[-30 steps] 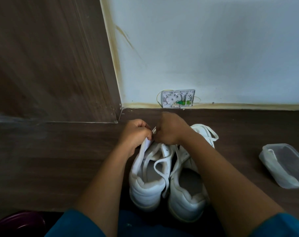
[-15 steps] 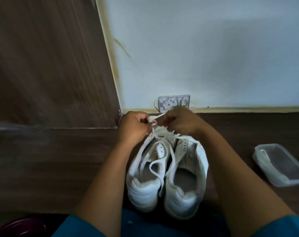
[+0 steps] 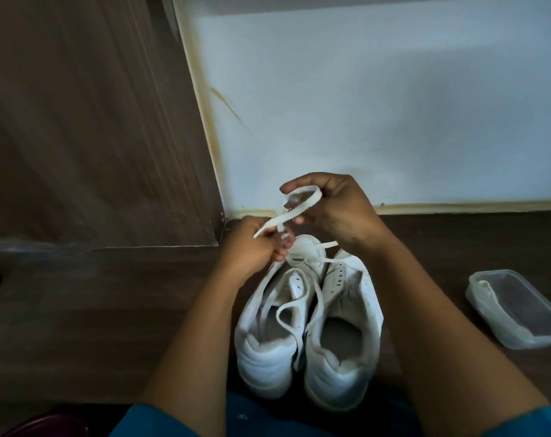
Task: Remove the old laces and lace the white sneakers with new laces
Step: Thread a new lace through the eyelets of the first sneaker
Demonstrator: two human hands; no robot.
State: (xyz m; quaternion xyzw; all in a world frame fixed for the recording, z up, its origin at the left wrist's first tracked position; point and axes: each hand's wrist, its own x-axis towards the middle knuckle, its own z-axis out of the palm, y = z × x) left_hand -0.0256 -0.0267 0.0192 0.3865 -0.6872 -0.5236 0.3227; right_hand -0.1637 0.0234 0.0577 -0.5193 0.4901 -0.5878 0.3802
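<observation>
Two white sneakers stand side by side on the dark wooden floor, heels toward me: the left sneaker [image 3: 268,339] and the right sneaker [image 3: 343,335]. A flat white lace [image 3: 287,216] runs up from the left sneaker's toe area. My left hand [image 3: 255,250] pinches the lace just above the shoes. My right hand [image 3: 331,209], raised higher near the wall, holds a loop of the same lace between thumb and fingers. More lace lies loose over the left sneaker's opening, and another strand crosses the toes.
A clear plastic container [image 3: 517,307] lies on the floor at the right. A white wall with a yellowed skirting [image 3: 457,206] rises behind the shoes. A brown wooden panel [image 3: 94,137] stands at the left. A dark red rounded object [image 3: 47,427] shows at the bottom left corner.
Both hands have risen from the shoes' toes, drawing the lace upward. My right hand went higher and now holds a loop. The view tilted up, and the wall socket plate is hidden behind my hands.
</observation>
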